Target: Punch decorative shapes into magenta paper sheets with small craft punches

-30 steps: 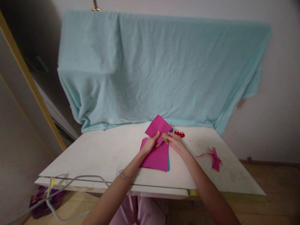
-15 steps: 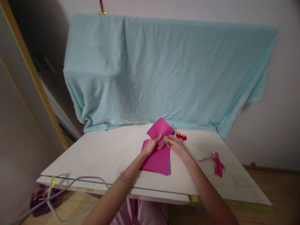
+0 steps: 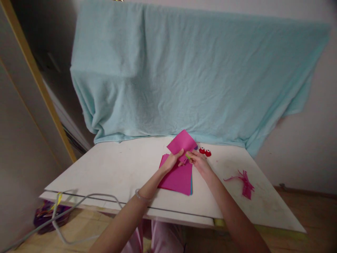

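Observation:
Held up above the table is a pink square sheet of paper (image 3: pixel 182 141), its far corner pointing at the cloth. My left hand (image 3: pixel 173 160) grips its near part, thumb on top. Closed fingers of my right hand (image 3: pixel 198 160) hold a small lime-green tool (image 3: pixel 188 155) at the sheet's near right edge. Most of that tool is hidden, so its kind is unclear. Small cut shapes show along the paper's edge between the hands. Beneath both hands lies a stack of coloured paper (image 3: pixel 177 179), with magenta on top and blue showing at the right side.
Two red pieces with white eyes (image 3: pixel 205 151) sit just beyond my right hand. Pink paper scraps (image 3: pixel 246 188) lie on the right of the white table (image 3: pixel 118 168). A light blue cloth (image 3: pixel 184 73) hangs behind. A grey cable (image 3: pixel 86 196) loops over the front left edge.
The view has tilted slightly down, so the cloth's top edge sits higher in the picture. Both hands keep their hold on the pink sheet and the green tool, with hardly any movement.

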Demonstrator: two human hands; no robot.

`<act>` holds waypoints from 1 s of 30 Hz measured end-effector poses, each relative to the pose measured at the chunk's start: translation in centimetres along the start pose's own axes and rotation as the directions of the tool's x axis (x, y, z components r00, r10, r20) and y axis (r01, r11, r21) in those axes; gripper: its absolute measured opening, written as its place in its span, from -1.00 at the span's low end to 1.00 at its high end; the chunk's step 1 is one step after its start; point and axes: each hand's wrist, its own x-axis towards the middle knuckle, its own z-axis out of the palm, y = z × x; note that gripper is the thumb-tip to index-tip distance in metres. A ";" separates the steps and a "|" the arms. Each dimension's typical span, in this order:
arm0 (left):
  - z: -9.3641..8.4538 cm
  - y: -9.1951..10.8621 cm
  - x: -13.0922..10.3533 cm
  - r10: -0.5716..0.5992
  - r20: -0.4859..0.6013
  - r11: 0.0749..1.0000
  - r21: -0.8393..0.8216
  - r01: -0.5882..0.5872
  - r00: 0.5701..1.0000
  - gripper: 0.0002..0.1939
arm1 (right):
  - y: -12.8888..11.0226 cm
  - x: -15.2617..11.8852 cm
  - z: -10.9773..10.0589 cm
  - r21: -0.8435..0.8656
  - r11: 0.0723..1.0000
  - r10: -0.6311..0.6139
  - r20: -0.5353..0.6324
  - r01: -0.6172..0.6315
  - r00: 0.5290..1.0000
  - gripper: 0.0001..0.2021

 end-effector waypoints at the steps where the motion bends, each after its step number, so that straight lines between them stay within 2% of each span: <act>1: 0.0 0.0 0.0 -0.018 0.001 1.000 -0.010 0.018 1.000 -0.42 | -0.1 -0.1 0.1 -0.006 1.000 -0.005 -0.004 0.005 1.000 -0.74; 5: 0.0 0.2 -0.2 -0.044 -0.006 0.998 -0.046 0.043 0.999 -0.46 | -0.4 -0.2 0.3 -0.010 0.999 -0.033 -0.013 0.033 0.999 -0.73; 14: 0.6 1.2 -0.4 -0.029 -0.095 0.997 -0.078 0.022 0.995 -0.51 | -0.2 -0.2 0.5 -0.021 0.999 0.024 -0.033 -0.025 0.999 -0.71; 21: 0.6 1.4 -0.3 -0.080 -0.158 0.990 -0.131 0.059 0.984 -0.56 | -1.1 -0.9 1.6 -0.025 1.000 -0.003 -0.024 0.003 1.000 -0.70; 30: -0.6 -0.2 0.4 -0.101 -0.065 0.987 -0.131 0.092 0.993 -0.49 | -1.6 -1.1 1.7 0.047 0.998 0.042 -0.027 -0.040 0.999 -0.71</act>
